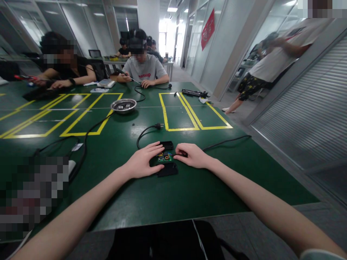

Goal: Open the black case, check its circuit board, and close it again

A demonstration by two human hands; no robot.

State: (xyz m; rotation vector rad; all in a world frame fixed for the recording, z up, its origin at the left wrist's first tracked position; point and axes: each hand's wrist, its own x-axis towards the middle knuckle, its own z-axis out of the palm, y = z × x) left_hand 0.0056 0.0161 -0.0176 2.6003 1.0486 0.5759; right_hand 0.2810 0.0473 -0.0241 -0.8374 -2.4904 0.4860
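A small green circuit board (166, 158) with copper coils lies on the green table between two black plastic case halves. The farther case half (168, 145) and the nearer case half (170, 169) sit close beside it. My left hand (142, 160) reaches around the board's left end, fingers stretched and thumb apart, its tips at the case halves; whether it presses on the board I cannot tell. At the board's right end, my right hand (193, 156) has thumb and fingers closed on the end of a black cable (226, 142). The join between cable and board is partly hidden.
A cord with a black plug (158, 126) lies beyond my left hand. Farther off stand a metal bowl (123, 105) with metal parts and a folded black tripod (193, 93). Yellow tape (181, 129) marks the table (151, 202). Two people work across it; another person stands at right.
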